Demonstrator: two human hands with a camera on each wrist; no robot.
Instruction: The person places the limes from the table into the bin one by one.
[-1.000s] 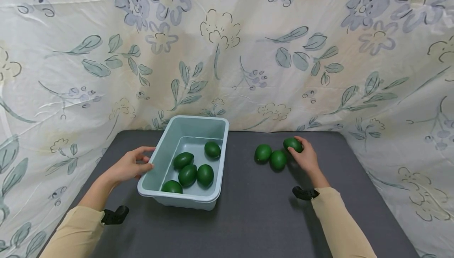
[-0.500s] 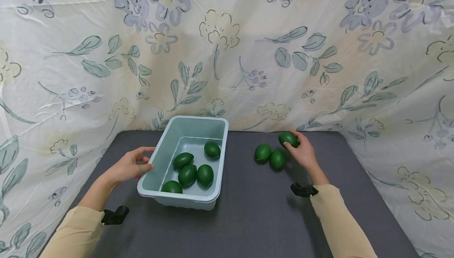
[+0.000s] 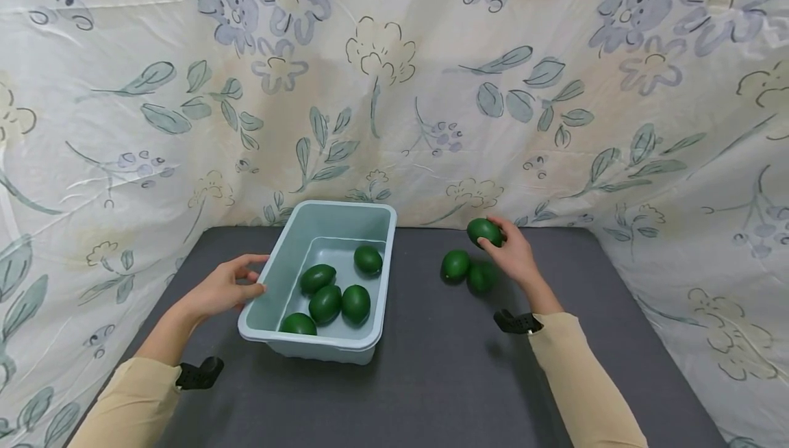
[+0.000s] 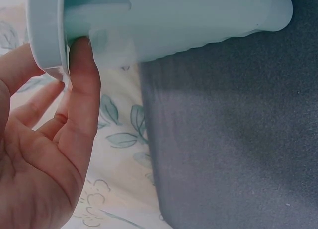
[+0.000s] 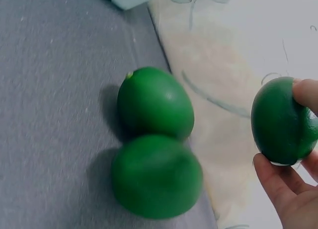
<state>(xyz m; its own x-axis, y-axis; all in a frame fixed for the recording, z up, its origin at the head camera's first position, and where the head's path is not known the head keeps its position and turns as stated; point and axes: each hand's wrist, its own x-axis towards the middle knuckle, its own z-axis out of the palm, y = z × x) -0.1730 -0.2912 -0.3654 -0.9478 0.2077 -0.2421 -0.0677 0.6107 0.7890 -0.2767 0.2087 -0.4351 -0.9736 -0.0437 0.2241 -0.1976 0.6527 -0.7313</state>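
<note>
Between thumb and fingers, my right hand (image 3: 513,253) holds a green lime (image 3: 483,232) raised off the table, as the right wrist view also shows. Two more limes sit side by side below it, one at left (image 3: 456,266) and one at right (image 3: 483,277), partly in the hand's shadow. At the left, my left hand (image 3: 224,285) pinches the rim of a pale blue plastic bin (image 3: 387,273). The left wrist view has a finger (image 4: 83,85) tucked against the bin's wall under the rim. Several limes lie on the bin's floor, among them one (image 3: 368,259) near its right wall.
The dark grey table (image 3: 431,379) ends at the back against a flower-printed cloth (image 3: 394,92), which also hangs along both sides. A black band (image 3: 516,322) is on the right wrist, another (image 3: 200,373) on the left.
My right hand has carried its lime up and to the left, over the back of the two on the table. The left hand and the bin have stayed in place.
</note>
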